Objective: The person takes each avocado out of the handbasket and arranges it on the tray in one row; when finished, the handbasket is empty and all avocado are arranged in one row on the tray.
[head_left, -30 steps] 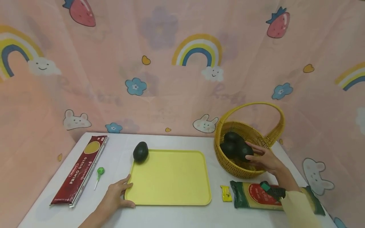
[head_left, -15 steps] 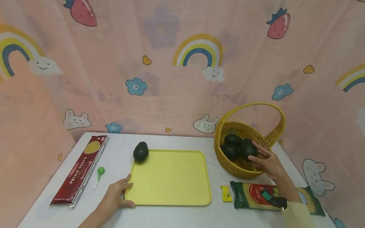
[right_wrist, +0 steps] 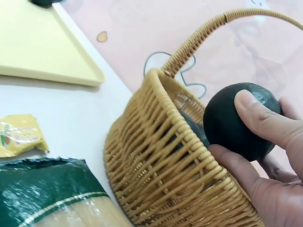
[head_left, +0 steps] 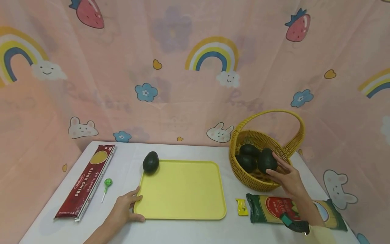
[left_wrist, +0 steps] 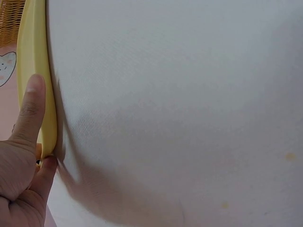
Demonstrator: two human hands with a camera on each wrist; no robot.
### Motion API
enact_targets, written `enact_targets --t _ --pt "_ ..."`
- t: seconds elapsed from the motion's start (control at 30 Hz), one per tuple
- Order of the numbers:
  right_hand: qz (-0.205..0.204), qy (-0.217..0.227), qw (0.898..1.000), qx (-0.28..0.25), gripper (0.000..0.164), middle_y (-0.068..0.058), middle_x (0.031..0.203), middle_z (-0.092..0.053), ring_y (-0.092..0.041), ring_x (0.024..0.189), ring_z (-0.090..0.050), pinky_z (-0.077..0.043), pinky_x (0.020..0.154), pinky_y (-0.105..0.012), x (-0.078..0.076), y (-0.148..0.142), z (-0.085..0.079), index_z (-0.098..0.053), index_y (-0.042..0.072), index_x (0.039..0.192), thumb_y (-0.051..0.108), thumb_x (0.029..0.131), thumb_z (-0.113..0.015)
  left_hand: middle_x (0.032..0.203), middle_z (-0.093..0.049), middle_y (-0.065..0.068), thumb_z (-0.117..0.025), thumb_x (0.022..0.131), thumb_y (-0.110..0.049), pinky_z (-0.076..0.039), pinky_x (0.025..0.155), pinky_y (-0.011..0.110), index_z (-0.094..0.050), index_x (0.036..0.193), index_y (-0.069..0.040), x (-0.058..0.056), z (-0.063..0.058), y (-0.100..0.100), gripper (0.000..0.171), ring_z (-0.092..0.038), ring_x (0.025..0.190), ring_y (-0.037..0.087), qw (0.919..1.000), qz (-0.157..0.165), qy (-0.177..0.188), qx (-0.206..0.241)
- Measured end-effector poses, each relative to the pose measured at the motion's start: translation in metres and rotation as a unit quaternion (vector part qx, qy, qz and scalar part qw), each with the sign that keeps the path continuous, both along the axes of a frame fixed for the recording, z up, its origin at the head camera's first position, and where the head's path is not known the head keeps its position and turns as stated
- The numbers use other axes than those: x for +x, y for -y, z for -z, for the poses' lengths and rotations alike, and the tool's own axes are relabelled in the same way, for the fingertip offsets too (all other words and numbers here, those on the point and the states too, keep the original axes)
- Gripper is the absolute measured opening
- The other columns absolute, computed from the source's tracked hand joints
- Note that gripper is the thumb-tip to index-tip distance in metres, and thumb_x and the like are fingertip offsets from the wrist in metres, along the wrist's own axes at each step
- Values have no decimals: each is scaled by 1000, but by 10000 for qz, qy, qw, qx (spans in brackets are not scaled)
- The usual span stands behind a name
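My right hand (head_left: 290, 179) grips a dark avocado (head_left: 267, 161) with thumb and fingers. In the right wrist view this avocado (right_wrist: 239, 118) is up by the rim of the wicker basket (right_wrist: 161, 156). Two more dark avocados (head_left: 246, 162) lie in the basket, partly hidden in the wrist view. My left hand (head_left: 122, 208) holds the near left corner of the yellow tray (head_left: 182, 189). Seen from the left wrist, the thumb (left_wrist: 31, 109) lies along the tray's edge and a finger touches its corner from the other side. Another avocado (head_left: 150, 162) rests at the tray's far left corner.
A red spaghetti pack (head_left: 86, 181) and a green lollipop (head_left: 108, 183) lie left of the tray. To the right are a small yellow wrapped candy (head_left: 242, 207) and a green pasta pack (head_left: 262, 210), below my right forearm. The basket's tall handle (head_left: 271, 112) arches over its opening.
My right hand has drawn the gripped avocado a little rightward, apart from the other two in the basket. The left hand and tray stay where they were.
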State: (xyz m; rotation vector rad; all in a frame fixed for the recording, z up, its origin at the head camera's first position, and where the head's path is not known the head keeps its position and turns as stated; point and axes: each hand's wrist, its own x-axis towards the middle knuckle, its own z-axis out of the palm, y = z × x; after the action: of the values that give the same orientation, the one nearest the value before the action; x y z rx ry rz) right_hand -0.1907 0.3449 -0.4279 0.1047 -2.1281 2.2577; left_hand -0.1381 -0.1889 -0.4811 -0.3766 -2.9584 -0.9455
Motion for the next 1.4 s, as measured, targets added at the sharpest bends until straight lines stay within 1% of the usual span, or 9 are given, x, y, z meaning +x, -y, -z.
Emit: enact_targets --t 0.2,0.47,0.57,0.67,0.93,1.0,1.07,1.2,1.4 --pt "14 -82 9997 -239 70 10 118 -54 -3 100 -64 -57 82 -27 6 8 -3 -31 18 150 -7 90 -59 132 -54 26 -91 42 -22 -46 97 48 -68 106 7 1 -1 0 74 -54 117 42 10000 24 -26 0" --pt "68 -39 9990 -445 69 6 123 -46 -4 100 -63 -58 81 -28 12 23 -7 -34 20 148 -10 90 -57 131 -54 26 -90 43 -24 -46 97 50 -68 107 8 1 1 1 75 -53 117 43 9999 70 -87 74" --pt "66 -22 9994 -345 70 7 126 -43 -1 101 -62 -58 80 -26 15 31 -9 -34 21 149 -9 90 -58 129 -55 27 -90 42 -26 -47 95 51 -68 105 8 1 3 1 75 -55 114 44 9996 127 -248 31" --pt "93 91 9998 -134 71 8 129 -39 1 100 -61 -57 80 -26 17 39 -11 -33 22 149 -5 90 -61 129 -55 26 -90 42 -25 -47 95 50 -68 105 8 2 3 1 75 -55 114 44 9997 93 -231 10" --pt "-198 312 9993 21 72 -9 153 -16 0 105 -59 -56 84 -25 21 63 -12 -32 24 149 -4 90 -62 132 -55 24 -90 43 -25 -46 97 48 -69 107 7 2 0 1 74 -54 117 41 9999 71 -95 44" --pt "-297 305 9991 40 72 -9 152 -18 -2 105 -60 -56 84 -25 20 69 -11 -34 23 149 -4 89 -63 132 -54 24 -91 43 -24 -46 98 48 -68 107 7 2 0 1 74 -54 117 41 9999 39 -68 71" --pt "-372 265 9989 49 73 -6 147 -28 -5 104 -61 -56 85 -27 20 76 -9 -34 21 149 -5 88 -64 132 -54 24 -91 44 -23 -46 98 48 -68 107 7 2 0 1 74 -54 118 41 10000 -10 -13 93" --pt "-473 149 9987 131 72 8 131 -46 -6 105 -61 -56 85 -28 17 88 -4 -38 19 147 -2 85 -68 133 -54 24 -91 45 -23 -46 98 48 -68 108 7 2 0 1 74 -53 118 41 10000 -5 9 40" --pt "-836 -259 9958 288 70 16 133 -49 -1 113 -56 -54 89 -26 6 106 11 -42 12 145 -5 82 -70 131 -55 25 -91 44 -24 -46 97 49 -68 106 7 1 0 1 74 -54 117 42 9999 56 -99 52"
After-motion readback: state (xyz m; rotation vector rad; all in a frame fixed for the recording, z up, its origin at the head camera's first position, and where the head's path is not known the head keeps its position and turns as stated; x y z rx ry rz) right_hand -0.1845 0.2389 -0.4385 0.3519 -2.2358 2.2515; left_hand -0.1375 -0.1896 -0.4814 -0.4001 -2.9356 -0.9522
